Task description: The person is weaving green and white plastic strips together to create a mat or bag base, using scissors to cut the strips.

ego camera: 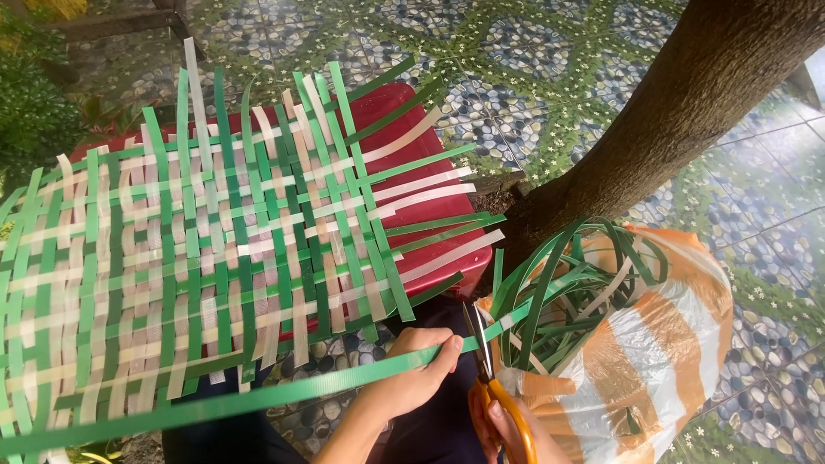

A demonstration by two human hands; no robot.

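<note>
Two bare hands work nearest the camera: the left hand (412, 378) pinches a long green plastic strap (258, 397), while the right hand (494, 430) grips orange-handled scissors (490, 378), blades closing around that strap. Just right, an orange-and-white striped plastic bag (662, 361) holds loose green strips (567, 292). Beyond lies a green-and-white woven strap mat (198, 258) over a red plastic stool (421, 172), beside a brown tree trunk (670, 112).

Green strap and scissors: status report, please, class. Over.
Left hand pinches the green strap taut. Right hand holds orange-handled scissors, blades open across the strap. Striped bag of strips beside; nothing in the way.
</note>
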